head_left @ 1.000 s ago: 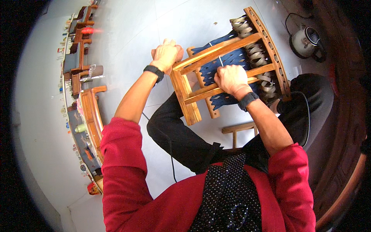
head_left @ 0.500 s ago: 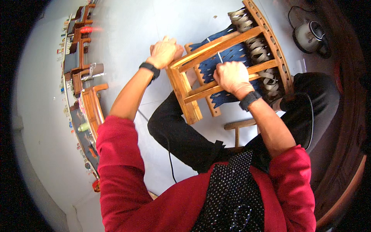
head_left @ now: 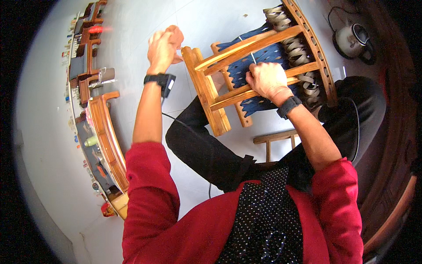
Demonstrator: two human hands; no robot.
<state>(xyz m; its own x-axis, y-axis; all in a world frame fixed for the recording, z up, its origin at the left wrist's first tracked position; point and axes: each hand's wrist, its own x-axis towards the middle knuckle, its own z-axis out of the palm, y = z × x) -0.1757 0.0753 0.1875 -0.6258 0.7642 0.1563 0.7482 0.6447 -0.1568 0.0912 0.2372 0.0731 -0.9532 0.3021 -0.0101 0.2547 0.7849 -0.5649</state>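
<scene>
A wooden folding-seat frame (head_left: pixel 255 47) with blue woven strapping (head_left: pixel 257 102) is tilted above my legs. My right hand (head_left: pixel 269 80) is closed round one of its long rails, near a thin pale rod (head_left: pixel 253 57) that crosses between the rails. Left of the frame's end bar (head_left: pixel 205 94), my left hand (head_left: pixel 161 49) is in the air, apart from the wood. Its fingers look loosely bent and apart, somewhat blurred, and I see nothing held in them. Pale coiled strips (head_left: pixel 296 52) line the frame's far side, beside a curved slotted bar (head_left: pixel 313 46).
An electric kettle (head_left: pixel 354 40) with a cord stands at the right. Small wooden furniture (head_left: pixel 102 125) bearing many little items lines the left. Another wooden frame piece (head_left: pixel 269 140) shows below the seat frame, near my legs. A black cable (head_left: pixel 184 124) crosses near my left knee.
My left hand has come off the frame's upper left corner and moved left and away, uncovering the end of that bar. My right hand keeps its grip; the frame has shifted slightly.
</scene>
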